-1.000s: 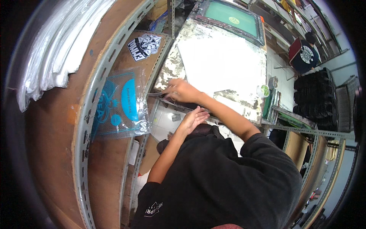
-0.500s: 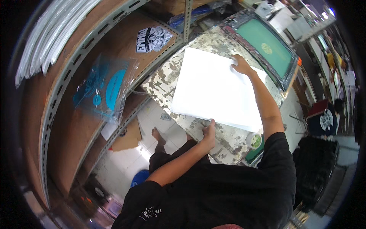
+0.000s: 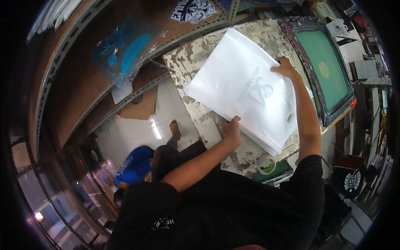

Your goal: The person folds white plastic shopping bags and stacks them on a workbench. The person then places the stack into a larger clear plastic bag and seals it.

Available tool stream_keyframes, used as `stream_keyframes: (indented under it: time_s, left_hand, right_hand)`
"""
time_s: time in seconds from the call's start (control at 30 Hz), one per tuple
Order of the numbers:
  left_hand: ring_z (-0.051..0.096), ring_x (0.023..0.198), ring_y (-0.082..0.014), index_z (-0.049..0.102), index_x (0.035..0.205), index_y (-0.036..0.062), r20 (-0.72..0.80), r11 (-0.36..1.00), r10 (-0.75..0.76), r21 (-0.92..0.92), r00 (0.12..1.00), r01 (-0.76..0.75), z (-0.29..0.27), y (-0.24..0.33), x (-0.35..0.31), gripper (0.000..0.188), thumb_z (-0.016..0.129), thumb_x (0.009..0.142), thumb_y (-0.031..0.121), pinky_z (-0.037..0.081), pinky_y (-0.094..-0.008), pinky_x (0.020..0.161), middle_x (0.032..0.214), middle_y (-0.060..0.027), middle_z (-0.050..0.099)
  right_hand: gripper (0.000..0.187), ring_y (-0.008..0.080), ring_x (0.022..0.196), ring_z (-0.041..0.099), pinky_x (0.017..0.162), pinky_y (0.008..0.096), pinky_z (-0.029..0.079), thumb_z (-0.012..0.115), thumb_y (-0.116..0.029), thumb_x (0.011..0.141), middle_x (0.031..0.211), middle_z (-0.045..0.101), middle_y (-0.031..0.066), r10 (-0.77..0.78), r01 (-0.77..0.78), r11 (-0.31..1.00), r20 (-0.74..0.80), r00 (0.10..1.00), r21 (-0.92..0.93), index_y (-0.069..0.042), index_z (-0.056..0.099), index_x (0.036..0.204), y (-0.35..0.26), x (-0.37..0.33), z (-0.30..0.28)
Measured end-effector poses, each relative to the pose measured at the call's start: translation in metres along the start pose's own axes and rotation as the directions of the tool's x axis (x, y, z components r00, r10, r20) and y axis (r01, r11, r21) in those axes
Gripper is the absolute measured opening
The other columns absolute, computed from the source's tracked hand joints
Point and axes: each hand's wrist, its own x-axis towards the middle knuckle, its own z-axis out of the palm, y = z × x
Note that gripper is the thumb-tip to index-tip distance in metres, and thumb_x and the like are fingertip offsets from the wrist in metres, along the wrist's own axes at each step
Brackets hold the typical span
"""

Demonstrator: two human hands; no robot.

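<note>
A stack of glossy white plastic bags (image 3: 233,66) lies at a slant over the worn, paint-spotted table (image 3: 183,62). A faint grey print shows on the top bag, and an oblong cut-out sits near one end. My left hand (image 3: 231,132) pinches the stack's near edge, thumb on top and fingers mostly hidden below. At the far right edge my right hand (image 3: 287,68) is closed on the stack, its fingertips curled over the border. Near the stack's lower corner stands a white cup (image 3: 266,164) with green paste in it.
A dark-framed screen with green mesh (image 3: 323,62) lies to the right of the stack. Shelving (image 3: 91,54) on the left holds a clear packet with blue prints (image 3: 125,54) and a black-and-white sticker (image 3: 193,11). A person in blue (image 3: 135,166) is low at the left.
The stack has turned clockwise, and a print now shows on its top bag. Both hands keep their hold. My view has shifted, bringing the person in blue further into sight.
</note>
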Motion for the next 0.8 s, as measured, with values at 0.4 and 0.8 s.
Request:
stream_keyframes:
  time_s: [0.4,0.8]
  left_hand:
    - [0.061,0.106,-0.0306,0.047,0.131,-0.0076,0.074,0.923,0.219,0.307,0.973,-0.232,0.001,-0.022,0.007,0.059,0.066,0.094,0.034,0.049,-0.0438,0.095,0.118,-0.0190,0.057]
    - [0.061,0.114,-0.0459,0.036,0.137,-0.0112,0.027,0.684,0.454,0.631,0.891,-0.367,0.016,-0.029,0.012,0.054,0.051,0.104,0.028,0.048,-0.0534,0.099,0.127,-0.0317,0.058]
  right_hand:
    - [0.060,0.0288,0.099,0.070,0.090,0.0387,0.053,0.080,-0.031,0.075,0.112,0.072,0.0196,0.028,-0.047,0.981,0.103,0.994,0.190,0.001,0.065,0.123,-0.005,0.000,-0.003]
    - [0.074,0.0427,0.123,0.061,0.105,0.0446,0.047,0.070,-0.032,0.085,0.122,0.066,0.0281,-0.030,0.035,0.990,-0.040,0.999,0.138,-0.003,0.039,0.146,-0.031,-0.025,-0.009]
